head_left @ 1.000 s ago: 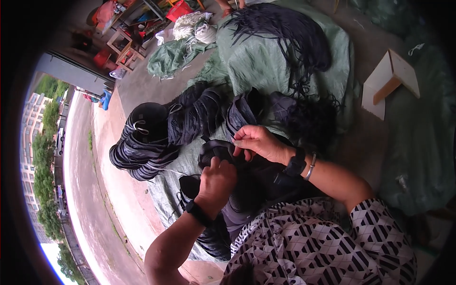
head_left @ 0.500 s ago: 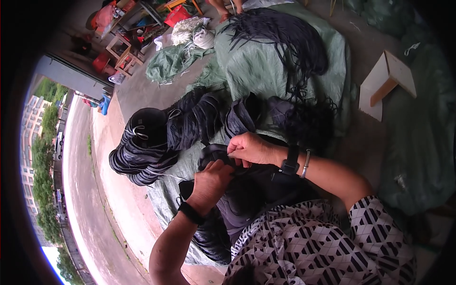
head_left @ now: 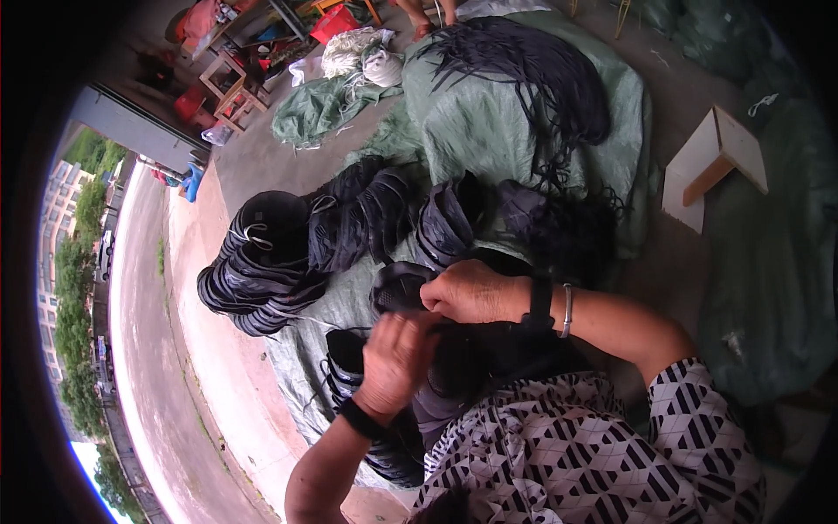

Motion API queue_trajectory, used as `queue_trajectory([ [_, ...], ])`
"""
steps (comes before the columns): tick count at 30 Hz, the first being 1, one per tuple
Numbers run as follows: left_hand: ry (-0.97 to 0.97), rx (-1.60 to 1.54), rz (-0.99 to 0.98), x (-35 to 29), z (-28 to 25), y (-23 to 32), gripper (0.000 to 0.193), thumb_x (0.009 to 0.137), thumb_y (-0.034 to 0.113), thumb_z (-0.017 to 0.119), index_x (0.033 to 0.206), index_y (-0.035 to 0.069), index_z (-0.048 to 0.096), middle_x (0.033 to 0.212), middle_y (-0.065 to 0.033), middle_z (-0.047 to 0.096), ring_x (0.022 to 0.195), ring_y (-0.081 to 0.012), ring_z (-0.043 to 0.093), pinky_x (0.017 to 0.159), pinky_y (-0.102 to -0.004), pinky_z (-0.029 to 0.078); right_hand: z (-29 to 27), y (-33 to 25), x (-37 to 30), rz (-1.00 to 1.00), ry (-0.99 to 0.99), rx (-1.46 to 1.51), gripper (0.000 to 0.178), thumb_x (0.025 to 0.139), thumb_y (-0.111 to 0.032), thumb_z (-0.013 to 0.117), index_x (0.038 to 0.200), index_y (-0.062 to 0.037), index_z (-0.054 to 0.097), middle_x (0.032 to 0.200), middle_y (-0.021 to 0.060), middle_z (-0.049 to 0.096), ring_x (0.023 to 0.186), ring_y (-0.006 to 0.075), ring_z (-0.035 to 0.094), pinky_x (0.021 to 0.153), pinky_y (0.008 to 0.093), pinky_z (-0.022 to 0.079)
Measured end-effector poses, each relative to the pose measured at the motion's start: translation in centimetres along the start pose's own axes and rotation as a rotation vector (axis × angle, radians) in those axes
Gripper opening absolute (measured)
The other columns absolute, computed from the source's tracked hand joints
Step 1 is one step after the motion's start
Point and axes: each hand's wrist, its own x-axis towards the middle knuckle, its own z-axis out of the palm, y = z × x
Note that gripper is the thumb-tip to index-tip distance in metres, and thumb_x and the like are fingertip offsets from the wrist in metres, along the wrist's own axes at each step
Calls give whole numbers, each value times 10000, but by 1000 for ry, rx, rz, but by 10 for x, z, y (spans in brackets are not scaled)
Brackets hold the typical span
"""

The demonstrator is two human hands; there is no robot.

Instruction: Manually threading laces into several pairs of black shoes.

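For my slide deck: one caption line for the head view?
Both hands, left hand and right hand, grip a black shoe piece over a green tarp.

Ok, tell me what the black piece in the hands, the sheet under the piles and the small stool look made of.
Black piece: looks like matte rubber or soft plastic; dull, slightly flexed; uncertain. Both the left hand and right hand grip it. Sheet: green woven plastic tarp, judging by its creases and faint sheen. Stool: pale bare wood, flat boards with plain edges.

From my remote seat: a folded tan-and-white cardboard box piece (head_left: 711, 166) lies on the ground at upper right, beside the green tarpaulin (head_left: 489, 122); I see no labels, signs or screens.
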Motion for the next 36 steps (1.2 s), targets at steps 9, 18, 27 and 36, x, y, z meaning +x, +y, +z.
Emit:
queue_trajectory([
  [9, -416, 218, -184, 9, -23, -48, 164, 709, 220, 713, 766, 101, 616, 843, -34, 579, 914, -261, 546, 761, -400, 480, -5, -15, 8, 70, -123, -229, 89, 776, -151, 604, 798, -92, 667, 758, 104, 658, 786, 287, 650, 718, 409, 495],
  [18, -463, 15, -351, 6, -18, -58, 104, 719, 192, 713, 713, 119, 639, 868, -31, 566, 975, -273, 509, 740, -423, 486, 6, -8, 8, 138, -110, -34, 89, 776, -153, 624, 799, -78, 666, 764, 117, 657, 812, 298, 648, 717, 404, 491],
  [27, -381, -45, -324, 0, -13, -51, 106, 691, 155, 723, 692, 98, 632, 882, -68, 547, 983, -304, 475, 751, -394, 475, 6, -15, 0, 90, -59, -274, 76, 781, -128, 601, 777, -70, 651, 722, 123, 644, 763, 330, 640, 698, 430, 484],
  [36, -307, -48, -308, -12, -8, -57, 107, 676, 147, 732, 699, 94, 642, 892, -68, 551, 958, -302, 489, 737, -383, 479, -3, -28, 20, 138, -312, -401, 125, 682, -65, 610, 763, -109, 694, 769, 110, 663, 812, 314, 650, 699, 411, 506],
])
